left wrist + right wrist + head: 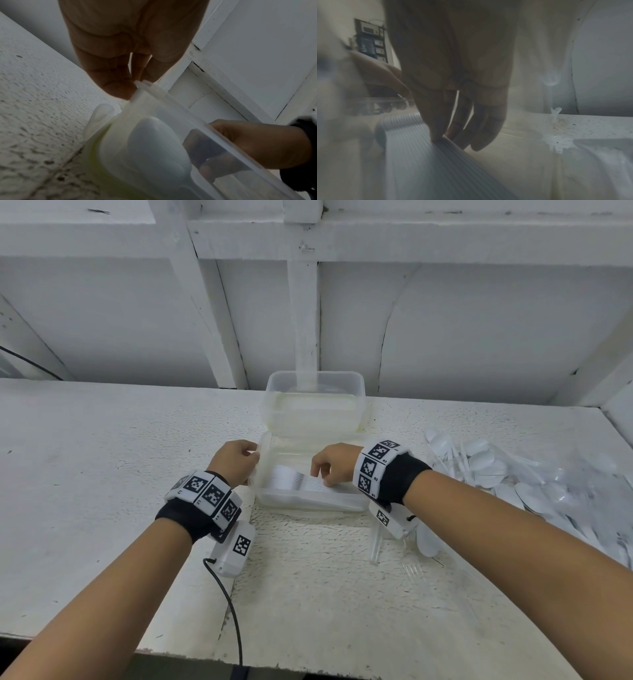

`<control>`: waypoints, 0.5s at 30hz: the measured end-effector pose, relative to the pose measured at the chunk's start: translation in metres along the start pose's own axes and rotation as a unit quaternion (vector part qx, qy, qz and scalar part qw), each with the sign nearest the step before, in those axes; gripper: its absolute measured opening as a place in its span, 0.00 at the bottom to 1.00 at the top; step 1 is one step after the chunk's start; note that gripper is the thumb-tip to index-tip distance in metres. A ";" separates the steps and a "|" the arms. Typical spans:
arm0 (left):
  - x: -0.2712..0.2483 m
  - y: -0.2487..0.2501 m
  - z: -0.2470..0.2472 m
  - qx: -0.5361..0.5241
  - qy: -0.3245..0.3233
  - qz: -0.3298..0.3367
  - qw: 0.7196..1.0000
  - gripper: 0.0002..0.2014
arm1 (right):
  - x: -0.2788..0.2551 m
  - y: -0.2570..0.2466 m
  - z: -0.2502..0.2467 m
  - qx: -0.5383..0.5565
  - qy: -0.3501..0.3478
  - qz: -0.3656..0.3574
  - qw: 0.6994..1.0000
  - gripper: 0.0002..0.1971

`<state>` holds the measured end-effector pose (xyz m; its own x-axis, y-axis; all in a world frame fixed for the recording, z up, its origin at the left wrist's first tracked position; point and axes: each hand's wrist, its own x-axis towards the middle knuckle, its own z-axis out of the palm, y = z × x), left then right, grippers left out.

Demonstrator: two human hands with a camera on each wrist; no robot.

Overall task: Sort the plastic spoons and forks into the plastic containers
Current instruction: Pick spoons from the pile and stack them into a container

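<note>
From the head view, the left hand [236, 462] pinches the near container [274, 501] at its left rim; the right hand [334, 463] reaches inside. Left wrist: fingers [120, 86] curled on the rim. Right wrist, murky: fingertips [436, 136] pressed together, seemingly pinching the stacked spoons [412, 146].

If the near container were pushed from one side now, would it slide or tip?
Likely slides: the near container is low, wide, thin clear plastic, probably light. The left hand pinching its rim suggests it shifts easily. The spoon stack inside adds little weight.
</note>
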<state>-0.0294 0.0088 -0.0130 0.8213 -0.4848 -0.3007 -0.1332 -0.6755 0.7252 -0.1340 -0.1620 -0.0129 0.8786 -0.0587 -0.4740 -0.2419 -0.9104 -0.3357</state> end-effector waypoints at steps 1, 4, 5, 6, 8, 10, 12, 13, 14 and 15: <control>0.000 0.000 0.000 0.001 0.001 0.000 1.000 0.18 | 0.000 0.000 0.001 0.003 0.000 0.000 1.000 0.17; 0.000 -0.001 -0.001 0.000 0.002 -0.002 1.000 0.18 | -0.002 -0.002 0.003 0.008 0.008 0.005 1.000 0.18; 0.000 -0.001 -0.001 -0.001 0.003 -0.003 1.000 0.18 | -0.003 -0.002 0.003 0.009 0.012 0.009 1.000 0.18; 0.000 -0.002 -0.001 -0.001 0.003 -0.003 1.000 0.18 | -0.003 -0.003 0.004 0.010 0.015 0.013 1.000 0.18; 0.000 -0.002 -0.001 0.000 0.001 -0.001 1.000 0.19 | -0.005 -0.003 0.005 0.014 0.020 0.018 1.000 0.17; 0.000 -0.002 -0.001 0.000 -0.002 -0.001 1.000 0.18 | -0.006 -0.003 0.007 0.019 0.026 0.019 0.999 0.16; -0.002 -0.002 -0.002 0.003 0.004 0.000 1.000 0.19 | -0.008 -0.004 0.007 0.023 0.032 0.019 0.999 0.16; -0.003 -0.002 -0.002 0.014 0.013 0.001 1.000 0.19 | -0.010 -0.004 0.006 0.023 0.035 0.016 0.999 0.17; -0.004 -0.001 -0.003 0.032 0.027 0.007 0.999 0.19 | -0.012 -0.004 0.004 0.022 0.039 0.012 0.999 0.17; -0.004 0.001 -0.003 0.054 0.044 0.016 0.997 0.19 | -0.015 -0.004 0.002 0.020 0.045 0.007 0.999 0.18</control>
<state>-0.0315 0.0116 -0.0088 0.8606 -0.4596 -0.2195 -0.2153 -0.7188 0.6610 -0.1471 -0.1567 -0.0063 0.9078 -0.1099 -0.4048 -0.2694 -0.8924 -0.3619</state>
